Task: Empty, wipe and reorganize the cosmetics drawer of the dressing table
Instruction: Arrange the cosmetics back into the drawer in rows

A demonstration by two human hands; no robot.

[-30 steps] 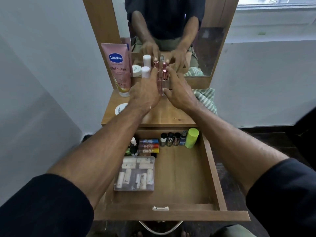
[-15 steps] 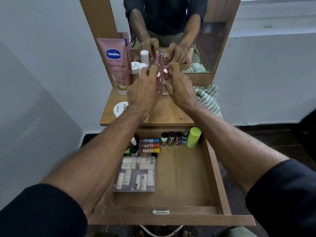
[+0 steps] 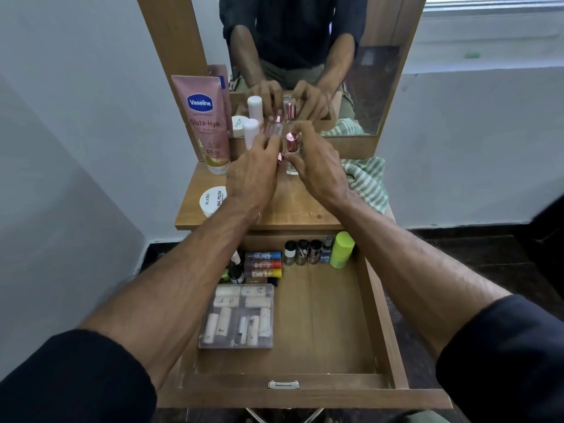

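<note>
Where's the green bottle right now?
In the head view, the green bottle lies in the open drawer's back right corner, just right of the row of small nail polish bottles, below the tabletop edge.

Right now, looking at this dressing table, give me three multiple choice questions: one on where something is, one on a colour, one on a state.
1. Where does the Vaseline tube stand?
A. in the drawer
B. on the tabletop, left of the mirror
C. on the floor

2. What colour is the big cylinder at the drawer's back right?
A. lime green
B. red
C. black

3. How is the drawer?
A. shut
B. taken out
C. pulled open, with items inside

Answers:
1 B, it stands upright by the mirror frame.
2 A, it is bright yellow-green.
3 C, small bottles and a clear case lie in it.
</note>
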